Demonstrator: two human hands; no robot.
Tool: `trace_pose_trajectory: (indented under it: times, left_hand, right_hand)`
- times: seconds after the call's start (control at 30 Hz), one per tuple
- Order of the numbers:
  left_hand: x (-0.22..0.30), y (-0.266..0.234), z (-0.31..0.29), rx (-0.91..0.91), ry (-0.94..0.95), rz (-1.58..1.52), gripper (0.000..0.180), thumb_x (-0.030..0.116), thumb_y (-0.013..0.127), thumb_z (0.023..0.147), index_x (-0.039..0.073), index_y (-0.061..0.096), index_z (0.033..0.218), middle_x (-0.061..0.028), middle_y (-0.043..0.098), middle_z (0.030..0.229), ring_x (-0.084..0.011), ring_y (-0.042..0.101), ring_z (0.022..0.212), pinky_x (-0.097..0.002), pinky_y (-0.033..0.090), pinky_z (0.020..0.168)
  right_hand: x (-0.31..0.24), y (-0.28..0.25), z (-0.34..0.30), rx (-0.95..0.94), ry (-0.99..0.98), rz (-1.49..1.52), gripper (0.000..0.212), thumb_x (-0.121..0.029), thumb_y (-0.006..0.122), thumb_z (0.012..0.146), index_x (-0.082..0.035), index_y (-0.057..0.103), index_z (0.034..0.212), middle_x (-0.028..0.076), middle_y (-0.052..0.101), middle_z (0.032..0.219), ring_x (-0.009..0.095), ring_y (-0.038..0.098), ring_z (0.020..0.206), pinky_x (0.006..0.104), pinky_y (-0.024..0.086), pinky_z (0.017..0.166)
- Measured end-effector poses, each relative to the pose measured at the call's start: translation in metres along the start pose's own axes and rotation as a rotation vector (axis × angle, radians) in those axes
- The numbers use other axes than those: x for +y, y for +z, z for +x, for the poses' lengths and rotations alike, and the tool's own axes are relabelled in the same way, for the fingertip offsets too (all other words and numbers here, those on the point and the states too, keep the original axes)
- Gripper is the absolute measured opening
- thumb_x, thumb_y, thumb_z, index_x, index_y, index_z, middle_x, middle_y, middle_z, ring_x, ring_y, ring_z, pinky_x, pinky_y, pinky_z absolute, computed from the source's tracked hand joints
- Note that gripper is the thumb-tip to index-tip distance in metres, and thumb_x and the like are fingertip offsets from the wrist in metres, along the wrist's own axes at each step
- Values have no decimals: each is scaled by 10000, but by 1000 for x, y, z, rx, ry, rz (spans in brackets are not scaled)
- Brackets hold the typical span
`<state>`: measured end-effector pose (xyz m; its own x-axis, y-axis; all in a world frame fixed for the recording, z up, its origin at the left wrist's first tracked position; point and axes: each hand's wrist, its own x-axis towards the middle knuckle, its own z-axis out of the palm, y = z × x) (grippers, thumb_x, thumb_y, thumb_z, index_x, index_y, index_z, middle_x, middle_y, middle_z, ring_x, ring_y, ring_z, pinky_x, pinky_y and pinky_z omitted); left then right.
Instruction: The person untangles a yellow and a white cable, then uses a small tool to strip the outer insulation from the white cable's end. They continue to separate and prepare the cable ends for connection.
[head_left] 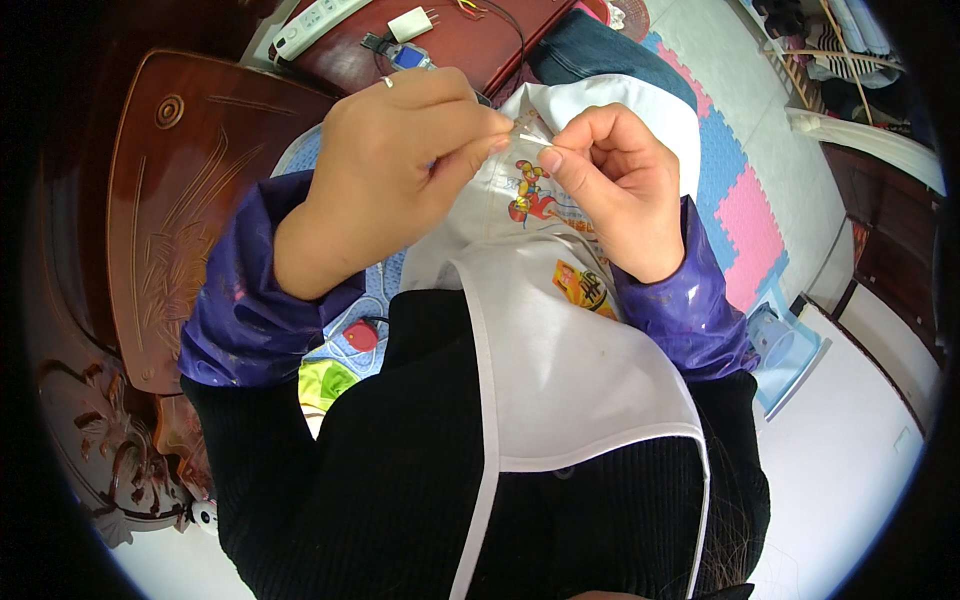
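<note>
Above my lap, my left hand (390,170) and my right hand (625,180) meet with a small gap between their fingertips. A thin, small whitish strip (534,138) with a see-through part spans that gap. Thumb and forefinger of each hand pinch one end of it; its exact kind is too small to make out. A ring sits on a left finger. Below the hands spreads a white apron (580,370) with a colourful cartoon print, worn over a black ribbed top. Purple sleeve covers (265,300) wrap both forearms.
A dark red wooden table (470,60) ahead bears a white power strip (318,25), a white plug adapter (412,24) and a small device with a lit screen (408,57). Left stands a carved wooden panel (200,230). Pink and blue foam mats (735,170) lie right.
</note>
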<state>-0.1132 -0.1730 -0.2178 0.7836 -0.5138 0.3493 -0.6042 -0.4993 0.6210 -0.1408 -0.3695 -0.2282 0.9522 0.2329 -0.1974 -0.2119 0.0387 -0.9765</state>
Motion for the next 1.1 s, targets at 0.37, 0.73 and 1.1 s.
trace_pose_trajectory:
  times: [0.37, 0.73, 1.1]
  left_hand:
    - [-19, 3, 3, 207, 555, 494, 312, 83, 621, 580, 47, 650, 888, 7, 551, 763, -141, 492, 646, -248, 385, 517]
    - [2, 36, -9, 49, -554, -1079, 223, 6, 584, 801, -17, 600, 1022, -43, 576, 913, -92, 524, 844, -230, 406, 774]
    - [9, 51, 3, 218, -515, -1031, 65, 51, 580, 840, -14, 586, 835, -45, 607, 747, -77, 563, 700, -213, 452, 644]
  right_hand:
    - [1, -16, 8, -302, 485, 533, 89, -101, 580, 829, -31, 542, 868, -34, 451, 610, 18, 341, 464, 177, 238, 393]
    - [11, -12, 8, -252, 440, 728, 70, -100, 557, 854, -48, 532, 895, -23, 442, 613, 29, 332, 459, 178, 226, 398]
    - [20, -4, 10, 7, 316, 726, 139, -158, 512, 856, -44, 514, 936, 55, 548, 719, 131, 524, 619, 244, 425, 505]
